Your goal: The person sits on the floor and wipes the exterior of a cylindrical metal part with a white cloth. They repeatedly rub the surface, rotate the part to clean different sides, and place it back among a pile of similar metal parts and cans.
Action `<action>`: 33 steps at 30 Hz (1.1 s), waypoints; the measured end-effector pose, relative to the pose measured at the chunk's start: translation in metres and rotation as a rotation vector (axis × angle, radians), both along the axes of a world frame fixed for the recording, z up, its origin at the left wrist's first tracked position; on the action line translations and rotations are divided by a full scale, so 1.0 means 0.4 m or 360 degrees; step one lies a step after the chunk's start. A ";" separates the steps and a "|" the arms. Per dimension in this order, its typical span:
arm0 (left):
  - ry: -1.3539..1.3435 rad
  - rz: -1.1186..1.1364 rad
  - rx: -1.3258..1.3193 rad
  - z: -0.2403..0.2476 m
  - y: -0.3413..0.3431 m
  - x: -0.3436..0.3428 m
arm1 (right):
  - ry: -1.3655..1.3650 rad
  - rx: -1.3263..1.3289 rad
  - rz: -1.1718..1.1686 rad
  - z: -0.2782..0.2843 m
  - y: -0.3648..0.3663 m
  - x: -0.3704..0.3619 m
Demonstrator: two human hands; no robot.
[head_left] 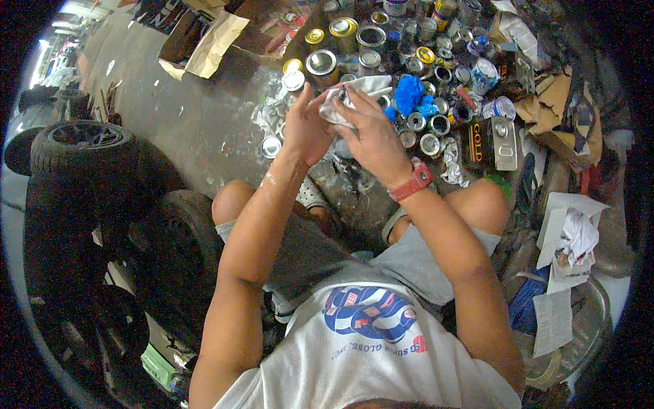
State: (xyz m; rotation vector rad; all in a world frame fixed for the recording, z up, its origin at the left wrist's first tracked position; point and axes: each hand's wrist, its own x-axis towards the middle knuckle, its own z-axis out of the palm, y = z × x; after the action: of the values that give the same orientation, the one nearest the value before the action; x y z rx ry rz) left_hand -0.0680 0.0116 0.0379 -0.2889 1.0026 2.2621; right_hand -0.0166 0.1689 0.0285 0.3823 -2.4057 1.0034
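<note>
A crumpled white cloth (pixel 334 116) with a dark smudge is pinched in the fingers of my right hand (pixel 373 140), which has a red watch (pixel 413 181) on its wrist. The cloth's far end trails toward the cans. Close beside it, at the cloth's left edge, my left hand (pixel 308 131) is turned palm inward with its fingers stretched out. Whitish smears mark the left wrist. Just beyond both hands stand open paint cans (pixel 321 63) and a white lid (pixel 293 80).
Several cans cover the floor ahead and to the right, with blue crumpled gloves (pixel 409 94) among them. A rectangular metal tin (pixel 505 143) stands at right, near torn cardboard (pixel 550 109). Stacked tires (pixel 82 146) rise at left. An open carton (pixel 204 44) lies at the far left.
</note>
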 end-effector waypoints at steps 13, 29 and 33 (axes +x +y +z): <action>-0.0379 0.0199 -0.0957 -0.438 -0.025 0.147 | -0.0193 -0.1895 -0.0386 -0.020 0.236 -0.077; -0.0371 -0.0394 -0.2367 -0.971 0.021 0.243 | -0.0378 -0.2214 -0.0327 0.058 0.301 -0.073; -0.0287 -0.0006 -0.2146 -0.981 -0.081 0.288 | -0.0574 -0.2034 -0.0193 0.050 0.249 -0.096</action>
State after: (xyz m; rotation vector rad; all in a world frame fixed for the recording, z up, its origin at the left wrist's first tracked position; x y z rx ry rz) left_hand 0.0471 -0.0208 -0.3546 -0.9871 2.2381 1.1701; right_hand -0.0551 0.2684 0.0484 -0.4293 -1.5080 2.3603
